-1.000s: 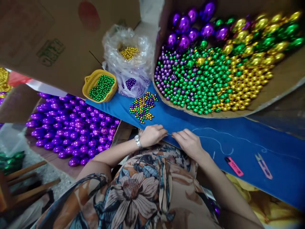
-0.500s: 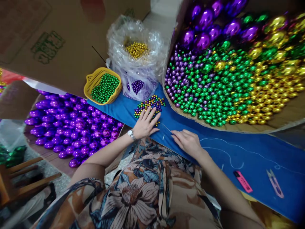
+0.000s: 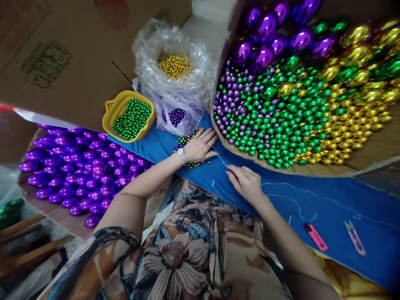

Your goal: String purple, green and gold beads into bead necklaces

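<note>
My left hand (image 3: 201,146), with a watch (image 3: 181,155) on its wrist, lies flat over a small pile of green, gold and purple beads (image 3: 180,142) on the blue cloth (image 3: 343,200). Its fingers are stretched out and hide much of the pile. My right hand (image 3: 246,182) pinches a thin needle (image 3: 222,159) between thumb and fingers. The needle's far end points up and left, close to my left thumb. White thread (image 3: 300,186) trails over the cloth to the right of my right hand.
A yellow basket (image 3: 108,118) of green beads and a plastic bag (image 3: 190,89) with gold beads stand behind. Carton boxes hold green and gold balls (image 3: 290,125) at right, purple ornaments (image 3: 90,166) at left. A pink lighter (image 3: 316,236) and thread snips (image 3: 355,238) lie right.
My left hand has slid right and away from me across the bead pile, so beads now show on its left and near side. My right hand keeps its pinch on the needle.
</note>
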Tool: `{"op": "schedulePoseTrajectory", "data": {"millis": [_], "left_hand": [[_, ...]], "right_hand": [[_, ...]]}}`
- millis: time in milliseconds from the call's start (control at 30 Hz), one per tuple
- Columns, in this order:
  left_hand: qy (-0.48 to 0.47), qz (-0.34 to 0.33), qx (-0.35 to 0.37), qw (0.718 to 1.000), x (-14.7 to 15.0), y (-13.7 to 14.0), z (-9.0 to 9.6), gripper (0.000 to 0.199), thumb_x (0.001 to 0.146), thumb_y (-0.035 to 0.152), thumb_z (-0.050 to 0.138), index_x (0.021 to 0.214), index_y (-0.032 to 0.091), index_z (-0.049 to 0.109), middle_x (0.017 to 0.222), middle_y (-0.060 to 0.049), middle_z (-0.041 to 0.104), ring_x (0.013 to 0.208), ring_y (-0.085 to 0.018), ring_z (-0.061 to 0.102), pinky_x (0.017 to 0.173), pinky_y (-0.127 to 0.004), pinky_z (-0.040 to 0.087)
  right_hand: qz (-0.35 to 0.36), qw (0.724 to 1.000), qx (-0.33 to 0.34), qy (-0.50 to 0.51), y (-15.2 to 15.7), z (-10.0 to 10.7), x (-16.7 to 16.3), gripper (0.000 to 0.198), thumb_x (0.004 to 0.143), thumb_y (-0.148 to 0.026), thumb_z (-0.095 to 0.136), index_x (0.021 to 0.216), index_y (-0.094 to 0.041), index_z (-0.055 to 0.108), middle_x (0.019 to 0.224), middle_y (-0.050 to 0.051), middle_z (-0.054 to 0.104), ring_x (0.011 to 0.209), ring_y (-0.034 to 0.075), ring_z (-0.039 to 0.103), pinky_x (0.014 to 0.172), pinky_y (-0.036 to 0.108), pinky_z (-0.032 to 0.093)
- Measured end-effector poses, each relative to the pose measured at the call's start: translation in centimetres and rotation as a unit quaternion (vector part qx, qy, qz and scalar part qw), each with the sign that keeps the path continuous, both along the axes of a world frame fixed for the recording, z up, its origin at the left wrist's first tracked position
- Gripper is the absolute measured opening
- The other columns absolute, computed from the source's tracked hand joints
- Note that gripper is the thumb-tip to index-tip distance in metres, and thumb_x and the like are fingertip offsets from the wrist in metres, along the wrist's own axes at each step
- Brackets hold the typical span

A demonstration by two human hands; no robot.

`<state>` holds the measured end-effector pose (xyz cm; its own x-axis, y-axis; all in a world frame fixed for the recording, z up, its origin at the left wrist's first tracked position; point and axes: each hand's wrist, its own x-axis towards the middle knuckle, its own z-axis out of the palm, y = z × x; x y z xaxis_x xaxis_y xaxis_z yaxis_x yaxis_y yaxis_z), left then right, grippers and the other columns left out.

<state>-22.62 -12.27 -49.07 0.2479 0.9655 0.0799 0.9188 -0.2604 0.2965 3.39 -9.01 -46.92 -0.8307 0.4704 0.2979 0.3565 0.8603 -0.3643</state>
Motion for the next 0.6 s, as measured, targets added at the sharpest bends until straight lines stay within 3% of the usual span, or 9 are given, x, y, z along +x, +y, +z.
{"op": "schedulePoseTrajectory", "data": {"millis": [233,467,600], "left_hand": [[-0.017,-0.073,0.003,0.997,-0.1,-5.3,0.8,0.068,0.094,0.056,0.045,0.147,0.015,0.037,0.15,-0.018,0.041,0.144,-0.032,0.032,0.118,-0.055,0.023],[-0.043,0.064,0.028,0.997,0.3,-8.3,0.7,0.058,0.096,0.043,0.046,0.147,0.016,0.038,0.147,-0.018,0.046,0.144,-0.03,0.033,0.119,-0.056,0.023],[-0.048,0.05,0.019,0.997,0.9,-9.2,0.3,0.062,0.095,0.044,0.048,0.148,0.016,0.034,0.148,-0.017,0.044,0.145,-0.031,0.029,0.119,-0.057,0.021]], "right_hand": [[-0.028,0.998,-0.047,-0.033,-0.5,-1.0,-0.3,0.022,0.097,-0.03,0.049,0.102,-0.019,0.068,0.092,0.004,0.073,0.08,0.012,0.067,0.073,0.022,0.047],[-0.03,0.994,-0.06,-0.084,-1.2,-1.8,-0.6,0.035,0.098,-0.031,0.044,0.128,-0.022,0.06,0.092,0.004,0.071,0.075,0.011,0.066,0.063,0.021,0.045],[-0.056,0.99,-0.038,-0.125,-1.6,-2.0,-0.8,0.036,0.098,-0.031,0.043,0.129,-0.024,0.061,0.087,0.002,0.071,0.069,0.011,0.064,0.057,0.022,0.041]]}}
